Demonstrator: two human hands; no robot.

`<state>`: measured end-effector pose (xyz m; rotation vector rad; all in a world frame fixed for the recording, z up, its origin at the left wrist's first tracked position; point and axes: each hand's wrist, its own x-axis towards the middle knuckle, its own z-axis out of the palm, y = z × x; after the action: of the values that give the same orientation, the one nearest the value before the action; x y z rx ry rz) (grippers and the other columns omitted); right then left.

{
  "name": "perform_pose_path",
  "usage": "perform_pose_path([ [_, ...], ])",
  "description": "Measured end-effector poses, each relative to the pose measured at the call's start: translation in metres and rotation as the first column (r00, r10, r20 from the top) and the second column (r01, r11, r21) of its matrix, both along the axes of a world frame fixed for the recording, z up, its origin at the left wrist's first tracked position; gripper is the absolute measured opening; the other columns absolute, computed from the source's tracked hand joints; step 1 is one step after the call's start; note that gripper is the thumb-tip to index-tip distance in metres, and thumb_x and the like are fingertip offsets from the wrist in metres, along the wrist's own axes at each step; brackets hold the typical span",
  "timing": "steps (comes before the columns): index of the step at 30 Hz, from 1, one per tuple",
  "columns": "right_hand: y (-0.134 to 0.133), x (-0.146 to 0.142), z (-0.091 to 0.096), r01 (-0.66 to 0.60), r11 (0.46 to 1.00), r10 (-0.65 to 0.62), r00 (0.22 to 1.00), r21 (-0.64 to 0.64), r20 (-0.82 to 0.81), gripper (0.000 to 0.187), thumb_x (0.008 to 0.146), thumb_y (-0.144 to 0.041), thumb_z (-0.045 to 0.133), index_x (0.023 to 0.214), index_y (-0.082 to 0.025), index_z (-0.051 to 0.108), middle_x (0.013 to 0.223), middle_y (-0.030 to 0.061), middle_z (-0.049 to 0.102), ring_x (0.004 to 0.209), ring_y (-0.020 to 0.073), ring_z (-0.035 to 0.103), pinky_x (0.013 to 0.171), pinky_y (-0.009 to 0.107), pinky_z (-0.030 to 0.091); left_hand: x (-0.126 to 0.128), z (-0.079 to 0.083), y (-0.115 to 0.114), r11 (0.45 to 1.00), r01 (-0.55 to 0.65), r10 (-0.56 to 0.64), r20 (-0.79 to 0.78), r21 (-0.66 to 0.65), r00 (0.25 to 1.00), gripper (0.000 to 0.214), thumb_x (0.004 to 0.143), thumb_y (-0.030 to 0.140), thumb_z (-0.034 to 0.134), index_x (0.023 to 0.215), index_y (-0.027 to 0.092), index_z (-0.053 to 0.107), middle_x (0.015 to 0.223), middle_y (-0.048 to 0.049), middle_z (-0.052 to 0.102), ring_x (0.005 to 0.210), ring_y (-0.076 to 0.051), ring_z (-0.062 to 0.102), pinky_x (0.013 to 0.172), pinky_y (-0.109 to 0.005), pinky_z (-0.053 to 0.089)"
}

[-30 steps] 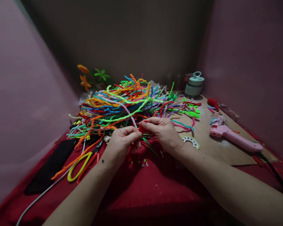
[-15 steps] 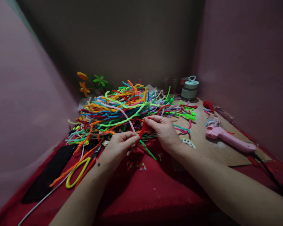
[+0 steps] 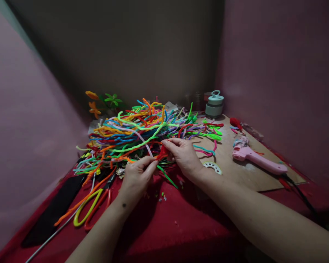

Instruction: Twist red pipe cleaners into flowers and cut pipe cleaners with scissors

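Between both hands is a small red fuzzy pipe-cleaner piece (image 3: 162, 152), shaped like a petal or bud. My left hand (image 3: 137, 177) pinches its lower end between thumb and fingers. At its upper part, my right hand (image 3: 185, 157) is closed on it with thumb and forefinger. A green pipe cleaner (image 3: 168, 177) sticks out below, angled down to the right; whether it joins the red piece is hidden by the fingers. Just behind the hands lies a big tangled pile of coloured pipe cleaners (image 3: 134, 137).
Scissors (image 3: 83, 210) with yellow and red handles, a black flat object (image 3: 53, 210) and a white cable (image 3: 53, 233) lie left. On the brown board (image 3: 246, 180) at right are a pink corded tool (image 3: 263, 162), a red fuzzy bud (image 3: 235, 123) and a pale green lidded container (image 3: 214, 106).
The view has shifted slightly, moving the scene a little left and down. The red piece looks wider and turned between my fingers, and both hands still grip it.
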<state>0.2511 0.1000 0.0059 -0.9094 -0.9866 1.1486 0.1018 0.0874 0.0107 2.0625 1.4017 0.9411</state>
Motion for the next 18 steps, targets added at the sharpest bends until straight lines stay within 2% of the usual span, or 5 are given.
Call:
perform_pose_path([
  [3,-0.004,-0.004,0.0,-0.111,0.988,0.107,0.993,-0.107,-0.047,0.035,0.073,-0.048,0.055,0.069,-0.013,0.057,0.05,-0.0025,0.052,0.038,0.0066,0.042,0.039,0.019,0.032,-0.004,0.012,0.006,0.997,-0.06,0.069,0.194,-0.051,0.979,0.024,0.076,0.037,0.056,0.082,0.016,0.066,0.06,0.0016,0.061,0.054,-0.011,0.053,0.052,-0.021,0.041],
  [6,-0.008,-0.01,-0.004,-0.225,0.953,0.203,0.972,-0.205,-0.122,0.035,0.081,-0.043,0.039,0.067,-0.015,0.054,0.046,-0.0029,0.048,0.033,0.007,0.038,0.036,0.02,0.029,0.0,0.032,0.014,0.988,-0.106,0.081,0.205,0.114,0.975,0.019,0.073,0.034,0.059,0.08,0.017,0.067,0.073,0.0,0.064,0.067,-0.013,0.057,0.061,-0.022,0.044],
  [9,-0.012,-0.018,-0.01,-0.229,0.968,0.241,0.963,-0.103,0.123,0.027,0.079,-0.026,0.038,0.057,-0.016,0.051,0.042,-0.0033,0.044,0.036,0.0081,0.039,0.04,0.02,0.031,0.023,0.055,0.024,0.946,0.065,-0.067,-0.002,0.318,0.998,0.017,0.075,0.032,0.058,0.074,0.018,0.067,0.075,-0.0006,0.06,0.073,-0.014,0.056,0.068,-0.024,0.042],
  [12,-0.014,-0.026,-0.014,-0.241,0.97,0.228,0.908,-0.006,0.351,0.024,0.077,-0.019,0.043,0.056,-0.016,0.054,0.048,-0.0008,0.05,0.049,0.0117,0.049,0.051,0.022,0.039,0.068,0.066,0.038,0.902,0.279,-0.211,-0.23,0.328,0.95,0.02,0.079,0.03,0.053,0.076,0.018,0.069,0.073,-0.0021,0.059,0.071,-0.014,0.054,0.065,-0.024,0.042],
  [18,-0.008,-0.038,-0.026,-0.265,0.954,0.047,0.599,0.143,0.8,0.015,0.072,-0.011,0.05,0.075,-0.015,0.064,0.077,0.0076,0.067,0.075,0.0208,0.059,0.064,0.028,0.046,0.167,0.053,0.09,0.859,0.438,-0.23,-0.564,0.266,0.793,0.02,0.077,0.025,0.053,0.082,0.02,0.071,0.079,-0.0051,0.065,0.074,-0.016,0.058,0.067,-0.025,0.042],
])
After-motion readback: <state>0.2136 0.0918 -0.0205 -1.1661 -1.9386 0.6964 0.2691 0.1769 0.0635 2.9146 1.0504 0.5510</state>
